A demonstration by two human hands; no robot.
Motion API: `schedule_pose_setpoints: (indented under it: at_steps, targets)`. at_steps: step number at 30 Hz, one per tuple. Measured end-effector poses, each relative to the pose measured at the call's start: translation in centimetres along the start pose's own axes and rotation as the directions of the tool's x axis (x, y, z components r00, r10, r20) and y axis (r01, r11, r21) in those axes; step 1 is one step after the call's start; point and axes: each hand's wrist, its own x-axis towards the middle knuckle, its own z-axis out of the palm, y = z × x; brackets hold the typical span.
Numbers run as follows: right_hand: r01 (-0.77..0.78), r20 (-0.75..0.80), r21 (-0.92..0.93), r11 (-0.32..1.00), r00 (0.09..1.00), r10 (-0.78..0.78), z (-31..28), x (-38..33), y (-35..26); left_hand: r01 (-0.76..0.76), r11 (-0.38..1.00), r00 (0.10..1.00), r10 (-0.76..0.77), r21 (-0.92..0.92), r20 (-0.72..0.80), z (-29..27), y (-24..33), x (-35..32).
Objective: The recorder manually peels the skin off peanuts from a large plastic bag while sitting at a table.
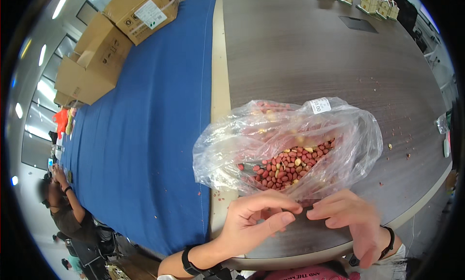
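Plastic bag (290, 139) of peanuts (289, 166) on table (310, 52); left hand (256, 217), right hand (351, 217) pinching its near edge, fingertips meeting.

Clear plastic bag (290, 144), crumpled and puffed up, lies on its side, mouth gaping toward six o'clock. Red-skinned peanuts (290, 166) pile inside near the mouth, a few pale skinless ones mixed in, more showing dimly through the film at twelve o'clock. A small white sticker sits at the bag's one o'clock.
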Motion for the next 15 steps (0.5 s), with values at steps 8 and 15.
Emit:
schedule_pose_setpoints:
  at_steps: [8, 15]
  targets:
    - [0.038, 0.275, -0.132, 0.991, 0.962, 0.000, -1.3, 0.2, 0.8, -0.044, 0.999, 0.999, 0.044, 0.015, -0.023, 0.1, 0.1, -0.4]
    - [0.133, 0.430, -0.236, 0.963, 0.902, -0.019, -1.2, 0.9, 0.8, -0.070, 0.991, 0.997, 0.075, 0.112, -0.037, 0.2, 0.0, -0.4]
